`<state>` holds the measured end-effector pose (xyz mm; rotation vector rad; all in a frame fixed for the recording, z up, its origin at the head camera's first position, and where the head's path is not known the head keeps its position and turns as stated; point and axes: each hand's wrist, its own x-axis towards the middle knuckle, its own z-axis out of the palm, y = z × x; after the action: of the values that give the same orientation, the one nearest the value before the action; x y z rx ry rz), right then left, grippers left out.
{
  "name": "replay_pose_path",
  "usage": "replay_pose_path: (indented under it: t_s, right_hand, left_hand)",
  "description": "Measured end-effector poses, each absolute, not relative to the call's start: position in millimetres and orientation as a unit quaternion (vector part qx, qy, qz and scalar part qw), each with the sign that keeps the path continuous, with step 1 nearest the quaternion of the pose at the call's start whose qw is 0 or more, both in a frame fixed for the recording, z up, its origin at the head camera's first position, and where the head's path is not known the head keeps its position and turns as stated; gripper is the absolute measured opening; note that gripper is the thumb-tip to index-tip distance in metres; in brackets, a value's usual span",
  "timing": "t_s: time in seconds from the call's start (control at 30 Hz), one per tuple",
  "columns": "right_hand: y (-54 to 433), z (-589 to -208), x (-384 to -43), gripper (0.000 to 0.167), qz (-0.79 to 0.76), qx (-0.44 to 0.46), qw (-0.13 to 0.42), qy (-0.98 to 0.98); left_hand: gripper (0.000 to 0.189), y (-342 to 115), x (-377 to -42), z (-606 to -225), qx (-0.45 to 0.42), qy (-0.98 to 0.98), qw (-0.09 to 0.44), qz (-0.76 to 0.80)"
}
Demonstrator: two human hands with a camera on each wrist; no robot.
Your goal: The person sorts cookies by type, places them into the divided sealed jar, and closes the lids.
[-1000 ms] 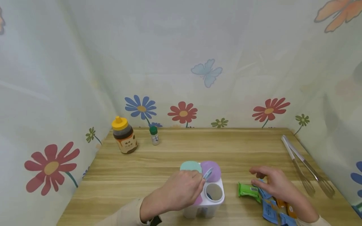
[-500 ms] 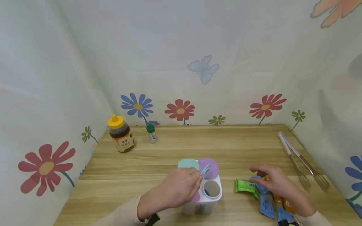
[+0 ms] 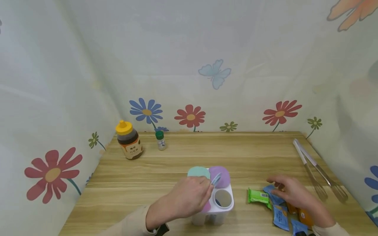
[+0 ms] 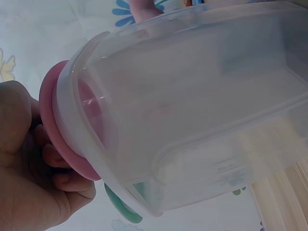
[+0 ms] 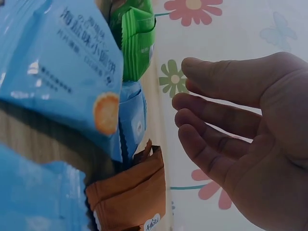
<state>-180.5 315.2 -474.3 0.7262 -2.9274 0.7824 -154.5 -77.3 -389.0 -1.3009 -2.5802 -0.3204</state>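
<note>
A clear storage box [image 3: 211,219] with a white top stands at the table's front middle. Mint [image 3: 197,171], purple [image 3: 222,177] and pink [image 4: 67,144] lids sit on its top, and one round opening [image 3: 223,199] is uncovered. My left hand [image 3: 189,196] pinches a light blue lid [image 3: 216,180], seen nearly edge-on over the box; the left wrist view hides it. Above a loose pile of snack packets hovers my right hand [image 3: 293,193], fingers loosely bent, holding nothing. Green [image 3: 257,196], blue [image 5: 57,62] and orange-brown [image 5: 132,192] wrappers lie beneath and beside it.
At the back left stand a yellow-capped squeeze bottle [image 3: 130,144] of dark syrup and a small green-capped shaker [image 3: 160,141]. Metal tongs [image 3: 319,170] lie along the right edge. A flower-printed curtain [image 3: 165,59] encloses the table's back and sides.
My right hand has shifted slightly right, away from the green packet, over the packets. The left hand keeps the light blue lid in place over the box. The head view wobbles slightly.
</note>
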Motion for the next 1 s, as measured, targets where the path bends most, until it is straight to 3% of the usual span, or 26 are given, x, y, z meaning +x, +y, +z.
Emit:
replay_pose_path:
  t_s: [1.0]
  right_hand:
    - [322.9, -483.4, -186.2, 0.044, 0.225, 0.225, -0.087, -0.944]
  left_hand:
    - [0.033, -78.1, -155.7, -391.6, -0.442, -0.882, 0.119, -0.108]
